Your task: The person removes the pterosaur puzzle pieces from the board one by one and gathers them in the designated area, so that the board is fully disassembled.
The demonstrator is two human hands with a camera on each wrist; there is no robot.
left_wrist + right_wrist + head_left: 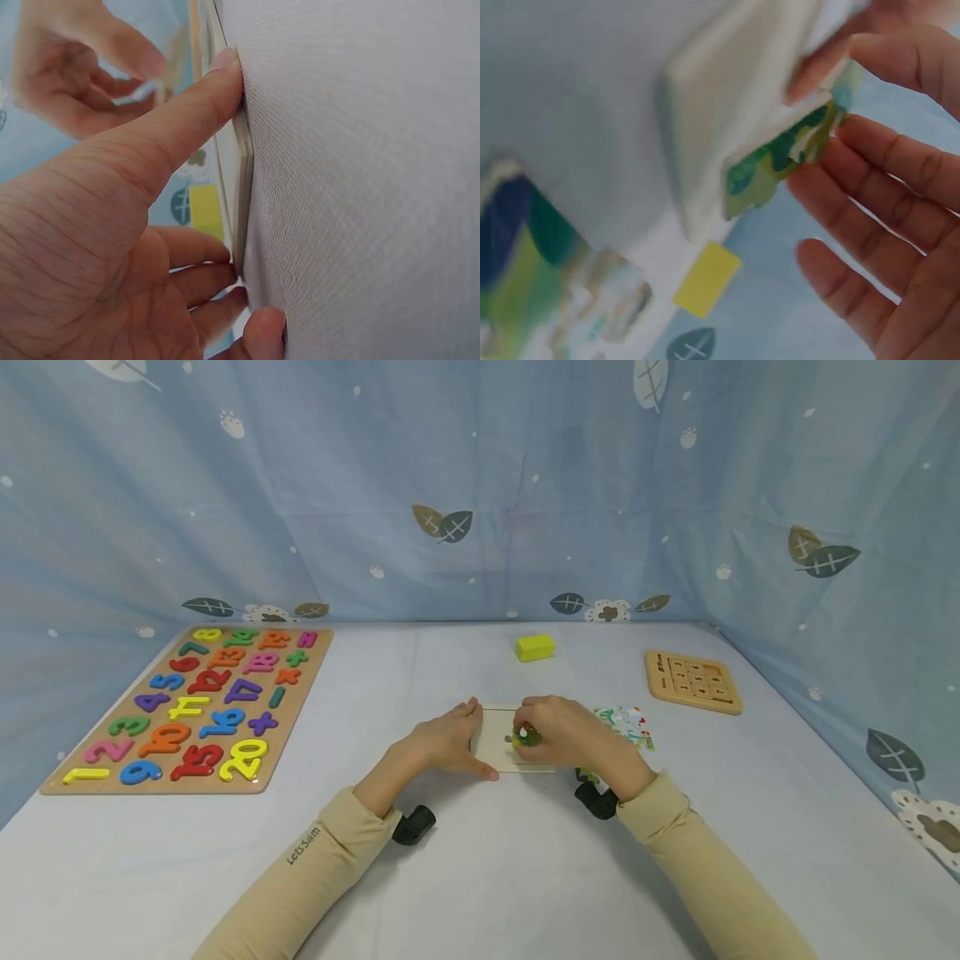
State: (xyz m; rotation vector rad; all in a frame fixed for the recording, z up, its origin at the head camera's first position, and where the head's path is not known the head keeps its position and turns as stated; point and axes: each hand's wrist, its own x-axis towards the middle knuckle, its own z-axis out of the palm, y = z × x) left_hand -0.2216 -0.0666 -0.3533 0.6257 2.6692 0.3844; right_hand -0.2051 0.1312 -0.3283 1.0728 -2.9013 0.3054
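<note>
A shallow pale wooden puzzle board (492, 745) lies flat at the middle of the table. My left hand (450, 742) grips its left end, thumb along the near edge and fingers by the far-left corner. In the left wrist view, that thumb and the fingertips meet the board's edge (241, 180). Over the board's right part, my right hand (558, 731) pinches a green printed jigsaw piece (780, 154) between thumb and fingers. Its little finger stays apart from the piece. Loose printed jigsaw pieces (628, 727) lie to the right, partly hidden behind the right wrist.
A yellow block (535, 648) stands behind the board. At the left lies a large number board (296, 727) with colourful digits. A small wooden number slider (693, 682) is at the right. Black wrist devices (414, 825) hang under both forearms. A blue curtain (480, 485) closes off the back.
</note>
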